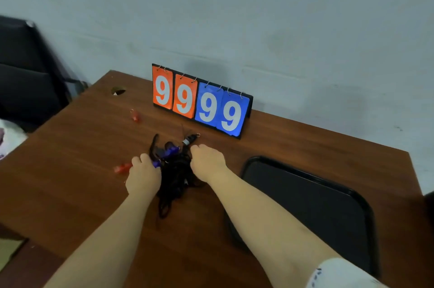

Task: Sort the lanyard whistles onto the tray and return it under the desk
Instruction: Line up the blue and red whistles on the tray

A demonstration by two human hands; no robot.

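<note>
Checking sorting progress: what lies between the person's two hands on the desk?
In the head view, a tangled pile of black lanyards with blue whistles lies between the left hand and right hand, whose curled fingers dig into it.

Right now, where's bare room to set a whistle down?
Free: front-left desk, this side of the near red whistle; the strip between tray and scoreboard; the tray's floor. Crowded: the middle, where left hand and right hand grip the lanyard tangle.
</note>
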